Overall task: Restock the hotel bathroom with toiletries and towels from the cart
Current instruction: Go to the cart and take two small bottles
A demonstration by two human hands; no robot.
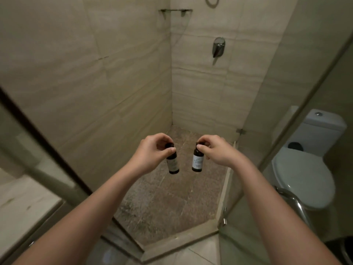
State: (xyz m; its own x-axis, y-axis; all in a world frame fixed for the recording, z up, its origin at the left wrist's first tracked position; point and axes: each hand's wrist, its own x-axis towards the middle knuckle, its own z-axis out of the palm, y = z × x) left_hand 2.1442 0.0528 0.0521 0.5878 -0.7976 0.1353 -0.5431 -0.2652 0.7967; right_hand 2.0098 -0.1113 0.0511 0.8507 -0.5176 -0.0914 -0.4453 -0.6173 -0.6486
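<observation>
Our left hand (150, 151) pinches the cap of the left bottle (172, 164) between the thumb and curled fingers. Our right hand (216, 151) pinches the cap of the right bottle (197, 161) the same way. Both bottles are dark with pale labels and hang nearly upright, their bottoms leaning a little toward each other. They are near each other but apart, the left at nine o'clock of the right. They hang in the air over the speckled shower floor (172, 203), at the middle of our view.

At twelve o'clock, high in the tiled corner, sits a small shelf (175, 10). At one o'clock a chrome tap (218, 47) is fixed to the wall. At four o'clock, behind a glass panel (286, 77), stands a white toilet (303, 176) with its lid down, and a chrome bar (295, 200) is just beside it. At eight o'clock is a glass door (24, 153). At six o'clock a stone curb (181, 240) edges the floor.
</observation>
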